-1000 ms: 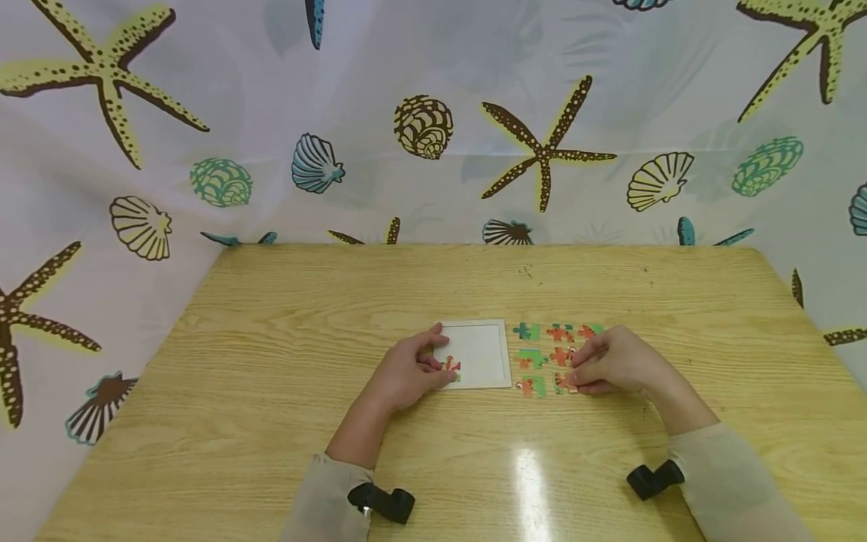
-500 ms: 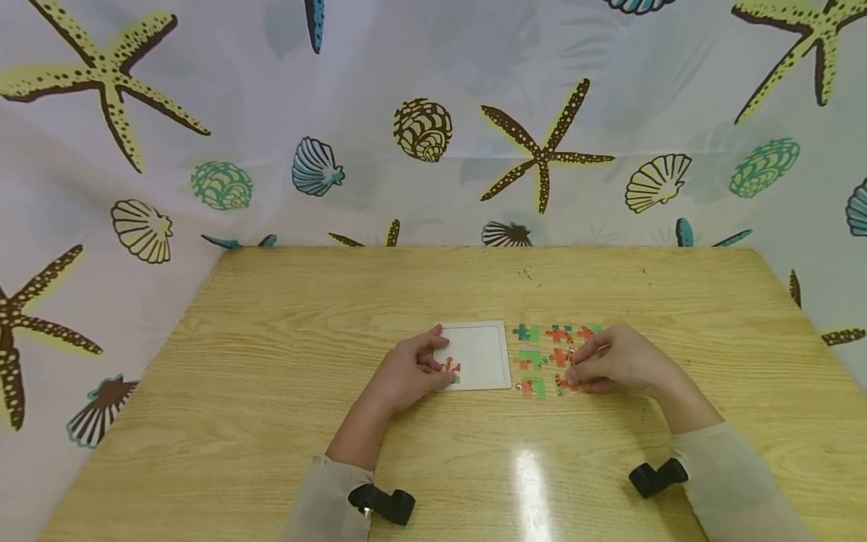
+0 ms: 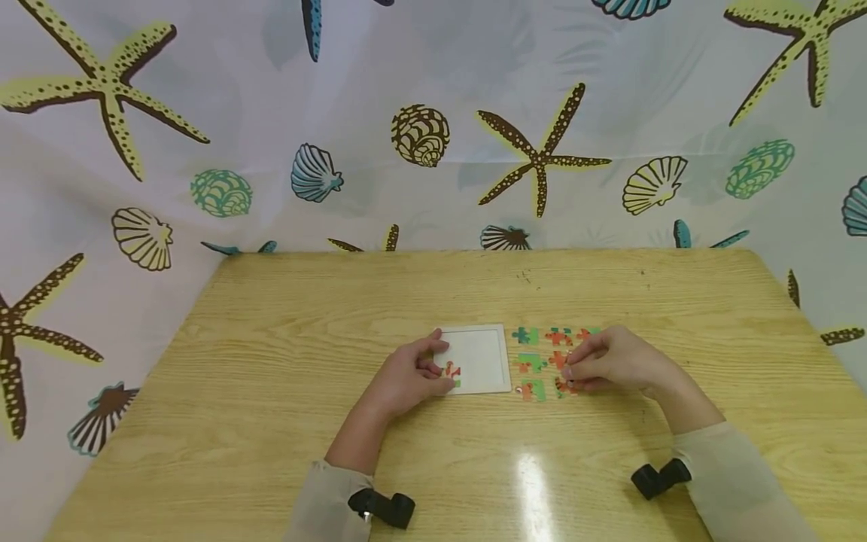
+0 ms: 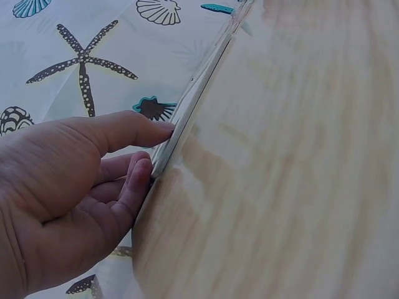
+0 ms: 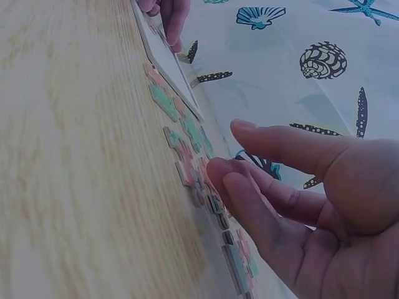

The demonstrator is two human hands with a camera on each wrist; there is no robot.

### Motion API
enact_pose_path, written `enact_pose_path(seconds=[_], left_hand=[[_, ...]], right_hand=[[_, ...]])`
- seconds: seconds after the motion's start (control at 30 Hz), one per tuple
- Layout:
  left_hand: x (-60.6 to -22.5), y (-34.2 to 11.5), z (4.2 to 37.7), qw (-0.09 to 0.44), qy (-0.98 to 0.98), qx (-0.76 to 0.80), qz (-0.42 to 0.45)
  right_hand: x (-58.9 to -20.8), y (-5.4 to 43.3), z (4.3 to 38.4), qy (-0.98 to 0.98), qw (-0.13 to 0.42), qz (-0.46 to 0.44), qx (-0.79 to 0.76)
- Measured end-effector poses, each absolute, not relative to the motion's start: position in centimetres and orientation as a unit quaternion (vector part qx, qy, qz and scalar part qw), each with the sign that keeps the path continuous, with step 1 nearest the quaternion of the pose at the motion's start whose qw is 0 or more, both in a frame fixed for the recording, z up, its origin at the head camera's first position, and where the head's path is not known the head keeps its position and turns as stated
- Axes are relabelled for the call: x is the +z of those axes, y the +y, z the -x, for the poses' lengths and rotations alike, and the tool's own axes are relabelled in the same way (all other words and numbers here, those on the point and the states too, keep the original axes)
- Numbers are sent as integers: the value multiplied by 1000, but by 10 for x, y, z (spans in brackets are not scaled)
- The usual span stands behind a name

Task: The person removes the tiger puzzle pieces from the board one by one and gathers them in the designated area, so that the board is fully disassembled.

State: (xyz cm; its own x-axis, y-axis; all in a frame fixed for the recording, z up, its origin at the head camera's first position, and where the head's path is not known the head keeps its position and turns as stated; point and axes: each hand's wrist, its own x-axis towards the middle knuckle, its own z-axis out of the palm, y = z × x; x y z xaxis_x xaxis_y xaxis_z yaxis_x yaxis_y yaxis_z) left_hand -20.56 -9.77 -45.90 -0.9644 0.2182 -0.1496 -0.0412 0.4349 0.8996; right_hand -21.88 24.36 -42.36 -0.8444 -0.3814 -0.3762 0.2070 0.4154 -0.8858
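Observation:
A white puzzle tray [image 3: 481,354] with a raised border lies on the table. My left hand [image 3: 409,373] grips its left edge; in the left wrist view, fingertips [image 4: 142,171] sit right at the tray's side. One orange-and-green puzzle piece [image 3: 451,369] lies in the tray's lower left corner, partly covered by this hand. To the right of the tray are several loose jigsaw pieces [image 3: 532,363] in rows. My right hand [image 3: 616,361] hovers over the right-hand pieces and hides some of them. The right wrist view shows a gap between thumb and fingers [image 5: 240,193], with nothing held.
The wooden table [image 3: 271,361] extends all around the tray and pieces. A cloth [image 3: 366,83] printed with starfish and shells hangs behind and beside it. Black camera mounts [image 3: 660,479] are worn on both sleeves.
My right hand has shifted slightly left over the pieces. The left hand stays at the tray. The head view has tilted up a little.

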Motion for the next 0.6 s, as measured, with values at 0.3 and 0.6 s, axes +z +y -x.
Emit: enact_pose_path(seconds=[0.3, 0.6], left_hand=[[-458, -98, 206, 126, 837, 530, -52], [-460, -100, 206, 123, 837, 529, -58]], right_hand=[[-421, 239, 218, 785, 281, 47, -549], [-418, 232, 220, 794, 274, 50, -540]])
